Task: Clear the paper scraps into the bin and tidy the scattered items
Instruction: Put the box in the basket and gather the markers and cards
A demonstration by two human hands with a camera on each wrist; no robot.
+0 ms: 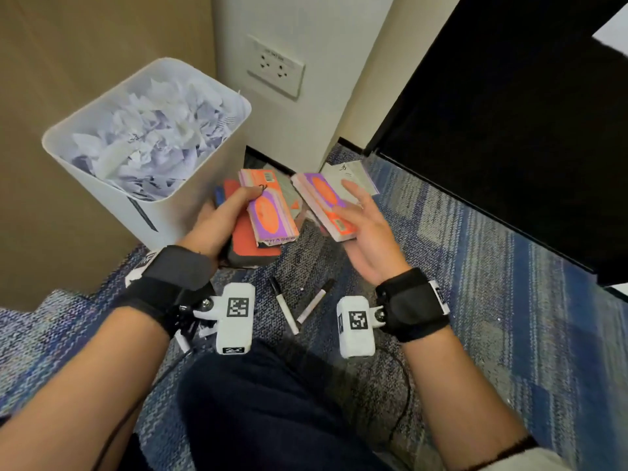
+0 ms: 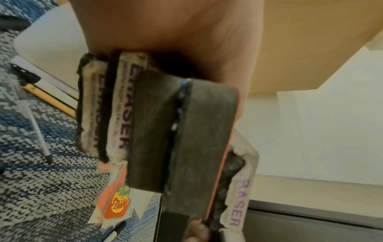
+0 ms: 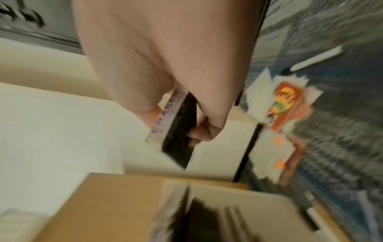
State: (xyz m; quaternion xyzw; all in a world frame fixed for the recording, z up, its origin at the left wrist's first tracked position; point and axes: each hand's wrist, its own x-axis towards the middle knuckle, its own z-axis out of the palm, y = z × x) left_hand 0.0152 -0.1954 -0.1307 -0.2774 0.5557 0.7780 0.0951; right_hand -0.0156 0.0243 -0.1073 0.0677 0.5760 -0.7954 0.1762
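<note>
The bin (image 1: 102, 171) stands just beyond and to the outer side of the left hand (image 1: 217, 219) and is filled to near its rim with crumpled paper scraps (image 1: 153, 130); the scrap-clearing stage therefore appears largely complete, although several torn printed wrapper pieces (image 2: 116, 201) lie on the carpet (image 1: 492, 283) below the hands. Tidying of scattered items is judged to be in progress. The left hand grips a stack of whiteboard erasers (image 1: 261, 215), thumb curled over the top face and fingers wrapped underneath; the left wrist view shows at least four erasers pressed side by side, felt faces together. The stack's long axis runs away from the person, its far end pointing toward the wall base, its near end labelled ERASER facing the wrist. The right hand (image 1: 360, 229) holds one further eraser (image 1: 326, 205): fingers curl round its underside in the right wrist view, while in the head view the thumb and upper fingers lie loosely extended over its printed face. This eraser's long axis also runs away from the person, angled slightly inward toward the left-hand stack, just beside it and not clearly touching. Remaining work, as judged: two markers (image 1: 302, 309) lie on the carpet nearer the person than both wrists, crossing at their near ends, and a pen (image 2: 35, 124) lies outboard of the left hand.
</note>
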